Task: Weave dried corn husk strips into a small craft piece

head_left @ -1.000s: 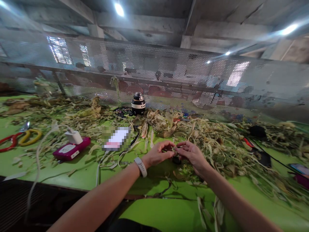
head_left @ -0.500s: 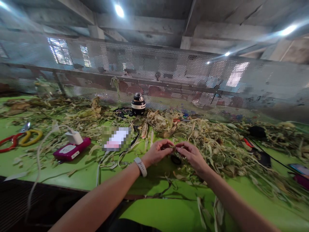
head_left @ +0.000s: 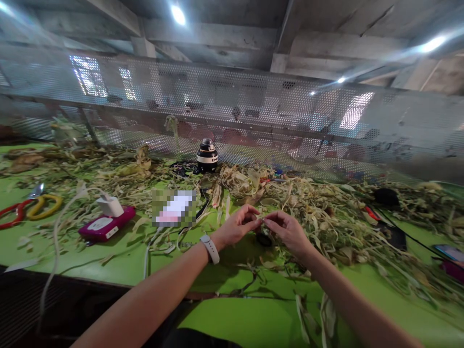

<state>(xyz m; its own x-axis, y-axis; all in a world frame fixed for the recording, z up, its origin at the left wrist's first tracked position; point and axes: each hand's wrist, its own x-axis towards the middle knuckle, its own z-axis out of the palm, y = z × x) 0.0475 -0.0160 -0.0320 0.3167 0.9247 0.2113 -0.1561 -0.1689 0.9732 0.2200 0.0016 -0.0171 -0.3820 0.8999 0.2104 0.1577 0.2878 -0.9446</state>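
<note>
My left hand [head_left: 237,226], with a pale watch [head_left: 210,249] on the wrist, is closed in a pinch. Its fingertips meet those of my right hand [head_left: 286,231], which is pinched as well. Whatever lies between the fingertips is too small to make out. Just below them a black round object [head_left: 263,239] rests over the green tabletop [head_left: 119,266]. Dried leaves and stems [head_left: 326,212] are heaped behind and to the right of my hands.
Left of my hands lie a screen-lit phone [head_left: 176,208] with a cable, a magenta power strip [head_left: 107,227] with a white plug [head_left: 109,205], and red-and-yellow-handled scissors [head_left: 43,205]. A black jar-like bottle [head_left: 207,157] stands before a perforated metal screen [head_left: 232,96].
The fingers have shifted slightly where they meet, and my left index finger has lifted a little. Both hands stay in nearly the same place.
</note>
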